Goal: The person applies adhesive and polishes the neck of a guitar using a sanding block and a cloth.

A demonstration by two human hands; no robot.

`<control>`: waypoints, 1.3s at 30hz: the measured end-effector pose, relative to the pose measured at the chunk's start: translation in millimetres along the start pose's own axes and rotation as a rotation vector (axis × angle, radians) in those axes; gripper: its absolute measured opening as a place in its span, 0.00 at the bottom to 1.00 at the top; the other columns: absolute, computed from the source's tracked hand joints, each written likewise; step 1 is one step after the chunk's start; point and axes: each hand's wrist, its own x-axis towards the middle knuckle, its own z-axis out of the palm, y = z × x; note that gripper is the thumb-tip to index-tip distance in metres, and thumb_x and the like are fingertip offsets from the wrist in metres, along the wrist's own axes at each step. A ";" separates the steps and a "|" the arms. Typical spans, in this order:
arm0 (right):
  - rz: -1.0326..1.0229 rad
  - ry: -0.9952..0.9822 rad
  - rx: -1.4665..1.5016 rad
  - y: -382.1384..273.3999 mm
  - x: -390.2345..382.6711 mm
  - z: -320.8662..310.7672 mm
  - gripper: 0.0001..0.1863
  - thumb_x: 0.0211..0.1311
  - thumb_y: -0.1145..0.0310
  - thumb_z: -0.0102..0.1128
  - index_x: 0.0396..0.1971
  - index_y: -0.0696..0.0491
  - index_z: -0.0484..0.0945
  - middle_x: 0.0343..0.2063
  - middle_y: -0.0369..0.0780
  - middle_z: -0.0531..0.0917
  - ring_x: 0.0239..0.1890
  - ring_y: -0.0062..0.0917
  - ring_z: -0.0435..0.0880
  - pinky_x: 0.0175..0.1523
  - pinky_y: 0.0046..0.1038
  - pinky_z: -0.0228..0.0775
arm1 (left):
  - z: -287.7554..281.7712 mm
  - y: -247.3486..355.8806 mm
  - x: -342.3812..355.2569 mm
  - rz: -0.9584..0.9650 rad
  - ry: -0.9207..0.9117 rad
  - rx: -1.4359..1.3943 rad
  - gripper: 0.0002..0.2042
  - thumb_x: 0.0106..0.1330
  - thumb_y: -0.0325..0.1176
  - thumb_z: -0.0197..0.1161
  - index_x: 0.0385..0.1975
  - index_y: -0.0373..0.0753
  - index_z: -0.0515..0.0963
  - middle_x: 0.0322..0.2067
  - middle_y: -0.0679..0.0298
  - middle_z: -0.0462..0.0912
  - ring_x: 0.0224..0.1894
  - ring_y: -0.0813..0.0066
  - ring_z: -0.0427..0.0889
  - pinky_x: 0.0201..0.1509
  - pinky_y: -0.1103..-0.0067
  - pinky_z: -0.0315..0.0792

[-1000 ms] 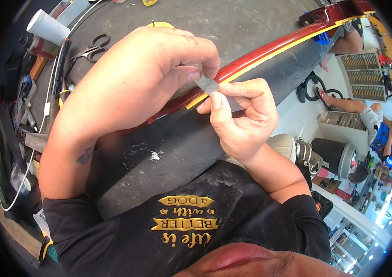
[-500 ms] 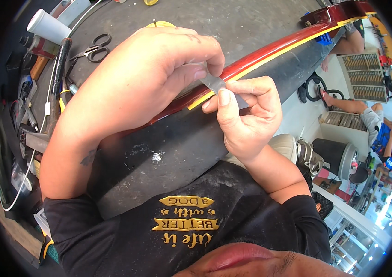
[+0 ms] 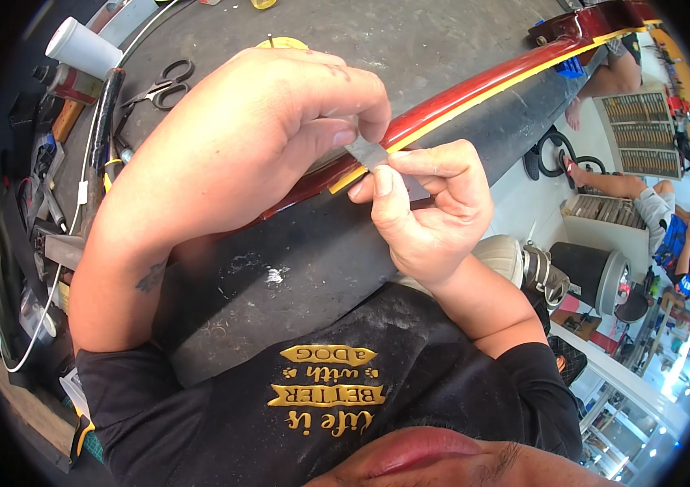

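Note:
A narrow grey strip of sandpaper [image 3: 368, 153] is stretched between my two hands, across the near edge of a glossy dark red guitar neck [image 3: 459, 91] with a yellow strip along its side. My left hand [image 3: 304, 105] arches over the neck, its thumb and fingers pinching the far end of the strip. On the near side, my right hand [image 3: 434, 199] grips the other end between thumb and forefinger. Part of the neck is hidden behind my left hand and forearm.
Black-handled scissors [image 3: 168, 85] lie on the grey worktop [image 3: 361, 32], beyond my left arm. Left of them are a white cup [image 3: 85, 47], a bottle [image 3: 71, 84] and a white cable [image 3: 83, 174]. Another person [image 3: 670, 235] sits at the far right, near a dark bin [image 3: 588, 276].
My right hand has shifted slightly left, and the sandpaper strip with it. My left hand has moved a little left too. The guitar neck stays in place.

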 end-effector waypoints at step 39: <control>-0.054 0.008 0.016 3.9 1.4 3.5 0.13 0.74 0.86 0.71 0.50 0.63 0.76 0.37 0.48 0.93 0.39 0.23 0.96 0.43 0.25 0.91 | -3.8 1.6 -2.3 -0.059 -0.062 -0.025 0.07 0.66 0.17 0.68 0.40 0.33 0.83 0.36 0.52 0.87 0.41 0.43 0.84 0.51 0.62 0.79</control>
